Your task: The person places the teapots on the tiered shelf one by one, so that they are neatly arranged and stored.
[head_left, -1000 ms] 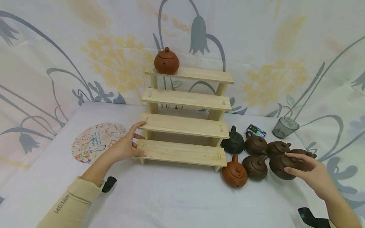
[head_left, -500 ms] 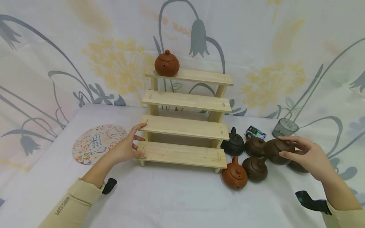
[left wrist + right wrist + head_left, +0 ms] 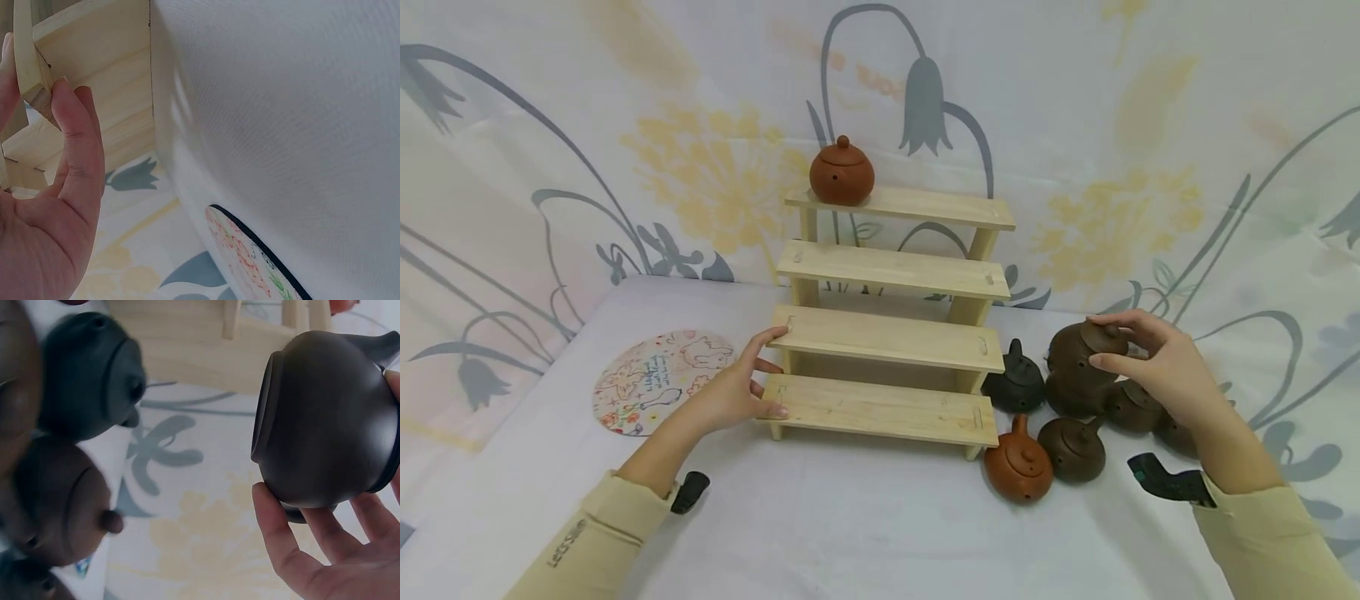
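Note:
My right hand point(image 3: 1168, 367) holds a dark brown teapot point(image 3: 1075, 346) by its side, raised over the other pots. In the right wrist view, the fingers wrap under the dark teapot's round body point(image 3: 331, 419). At the left end of the four-tier wooden stand point(image 3: 887, 333), my left hand point(image 3: 730, 396) grips the boards. Its thumb lies on the lowest shelf and a fingertip touches the shelf above; the left wrist view shows fingers curled at the board's edge point(image 3: 34, 94). A reddish-brown teapot point(image 3: 842, 177) sits at the left of the top shelf.
Right of the stand are a black teapot point(image 3: 1017, 382), an orange teapot point(image 3: 1019, 468) and several brown teapots point(image 3: 1072, 450), packed closely together. A round printed mat point(image 3: 658, 379) lies left of the stand. Patterned cloth point(image 3: 1060, 125) hangs behind.
My right hand has lifted the brown teapot from the right of the group and carried it left and back. It now blocks the card and glass cup. The left hand stays put.

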A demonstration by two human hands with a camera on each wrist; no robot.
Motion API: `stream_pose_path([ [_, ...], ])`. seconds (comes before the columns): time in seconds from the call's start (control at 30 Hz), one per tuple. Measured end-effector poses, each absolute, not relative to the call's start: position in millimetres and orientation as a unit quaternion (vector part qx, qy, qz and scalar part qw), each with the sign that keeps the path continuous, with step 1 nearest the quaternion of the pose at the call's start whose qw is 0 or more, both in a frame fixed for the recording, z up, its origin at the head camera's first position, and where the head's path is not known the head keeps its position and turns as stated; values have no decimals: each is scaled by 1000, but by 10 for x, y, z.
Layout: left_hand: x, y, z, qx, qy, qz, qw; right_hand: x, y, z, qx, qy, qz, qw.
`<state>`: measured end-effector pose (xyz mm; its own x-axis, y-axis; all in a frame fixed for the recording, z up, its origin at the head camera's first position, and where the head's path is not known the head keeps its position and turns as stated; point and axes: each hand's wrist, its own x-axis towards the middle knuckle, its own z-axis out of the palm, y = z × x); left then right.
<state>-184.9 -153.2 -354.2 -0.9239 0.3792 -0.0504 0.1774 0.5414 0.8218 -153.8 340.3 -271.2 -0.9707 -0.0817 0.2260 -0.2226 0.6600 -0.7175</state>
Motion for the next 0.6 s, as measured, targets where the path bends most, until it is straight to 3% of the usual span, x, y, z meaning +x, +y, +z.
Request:
stream_pose_path([
  [0.6, -1852, -1531, -3558, 155, 877, 442, 110, -2033, 2821, -2257, 159, -867, 463, 90],
])
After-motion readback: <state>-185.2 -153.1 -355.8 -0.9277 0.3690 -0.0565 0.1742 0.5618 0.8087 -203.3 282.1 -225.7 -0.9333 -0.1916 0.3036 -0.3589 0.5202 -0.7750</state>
